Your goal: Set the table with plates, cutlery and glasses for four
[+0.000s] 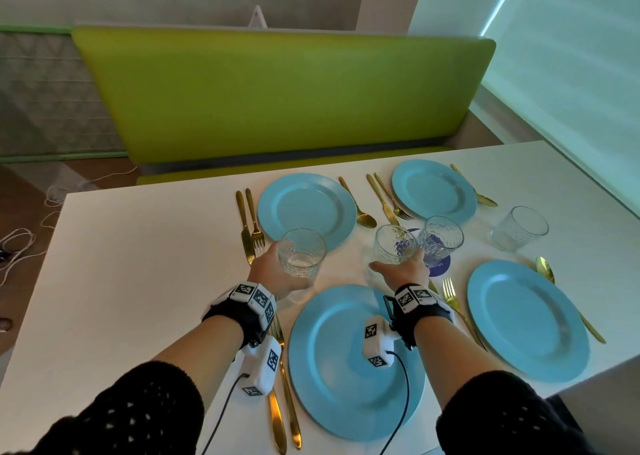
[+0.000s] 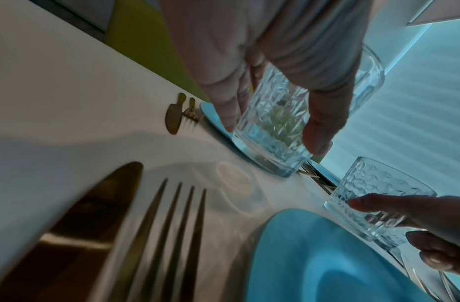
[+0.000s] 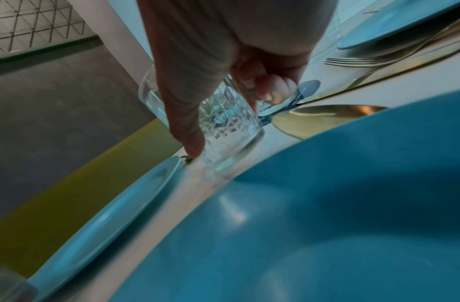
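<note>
The left hand [image 1: 277, 271] has its fingers wrapped round one glass [image 1: 302, 252] by the far-left plate [image 1: 306, 209]; the right hand [image 1: 407, 271] grips a second glass [image 1: 394, 245] mid-worktop [image 1: 138, 247], touching a third glass [image 1: 440, 238], which it could clink or tip.

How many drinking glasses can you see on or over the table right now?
4: one glass held by the left hand, one held by the right hand, one just behind it on a blue sticker, one standing far right.
</note>
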Available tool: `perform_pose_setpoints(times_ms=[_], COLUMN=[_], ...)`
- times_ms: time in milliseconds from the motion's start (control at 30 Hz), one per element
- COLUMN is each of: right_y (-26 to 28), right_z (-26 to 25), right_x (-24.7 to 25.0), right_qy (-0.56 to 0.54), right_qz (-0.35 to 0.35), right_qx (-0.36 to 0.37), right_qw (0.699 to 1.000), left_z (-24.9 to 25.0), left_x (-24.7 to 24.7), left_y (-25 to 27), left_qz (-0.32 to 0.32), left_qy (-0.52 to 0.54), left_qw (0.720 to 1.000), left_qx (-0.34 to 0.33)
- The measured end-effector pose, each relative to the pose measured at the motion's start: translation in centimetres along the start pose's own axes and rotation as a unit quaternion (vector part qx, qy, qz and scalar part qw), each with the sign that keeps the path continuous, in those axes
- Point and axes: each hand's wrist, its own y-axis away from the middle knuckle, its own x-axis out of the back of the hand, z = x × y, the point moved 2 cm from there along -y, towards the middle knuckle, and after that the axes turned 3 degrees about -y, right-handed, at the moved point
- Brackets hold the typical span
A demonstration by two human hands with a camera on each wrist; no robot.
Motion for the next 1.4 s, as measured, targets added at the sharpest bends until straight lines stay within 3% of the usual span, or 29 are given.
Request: perform_pose_setpoints(times_ms=[267, 667, 1167, 1400], right_y=[0.4, 0.1, 1.4, 3.2], right_z=[0.2, 0.3, 0.4, 0.3], right_x=[-0.4, 1.2, 2.7, 3.8], right_qy=[-0.03, 0.041, 0.053, 0.048], right_qz=[-0.007, -0.021, -0.038, -0.025], right_qx=[0.006, 0.03, 0.032, 0.033], right_qw=[1.0, 0.998, 0.997, 0.998], left_z=[-0.3, -1.8, -2.0, -0.3], left_x=[-0.7, -1.0, -0.3, 1.5], left_y=[-0.4, -0.9, -0.5, 1.1], left_qz=[-0.004, -0.016, -0.036, 0.007], left_qy=[-0.006, -0.033, -0.059, -0.03], left_qw=[1.0, 0.999, 0.997, 0.999], left_qx=[0.005, 0.014, 0.037, -0.016])
